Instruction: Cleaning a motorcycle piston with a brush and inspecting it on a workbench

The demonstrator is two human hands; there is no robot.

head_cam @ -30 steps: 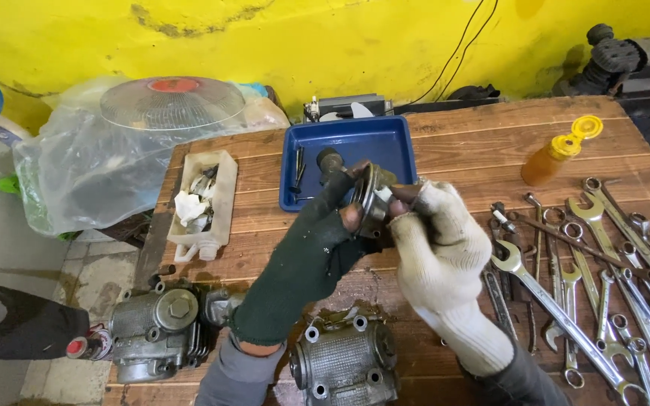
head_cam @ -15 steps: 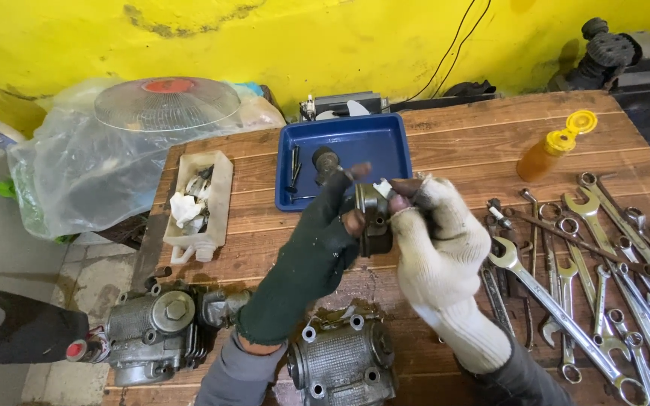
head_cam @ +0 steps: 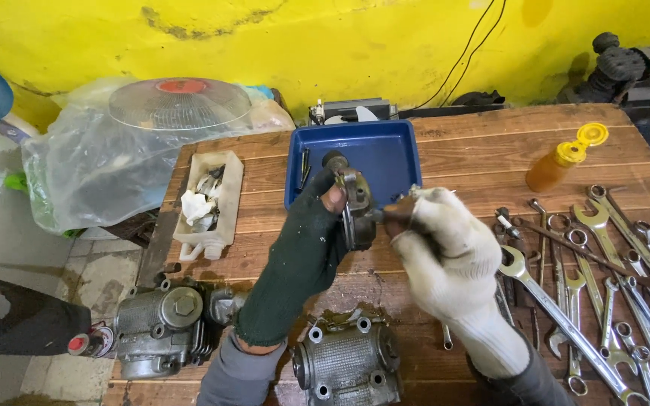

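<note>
Metal part (head_cam: 356, 210): my left hand (head_cam: 302, 256) covers its near side.
Tool tip: buried in my right hand (head_cam: 445, 256).
Spanners (head_cam: 611, 301): run off the right edge.
Tray (head_cam: 385, 154) contents: too small to tell.

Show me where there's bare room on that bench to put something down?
Bare planks lie between the blue tray and the orange bottle, and between the white tub and the tray. The wrenches crowd the right side.
</note>
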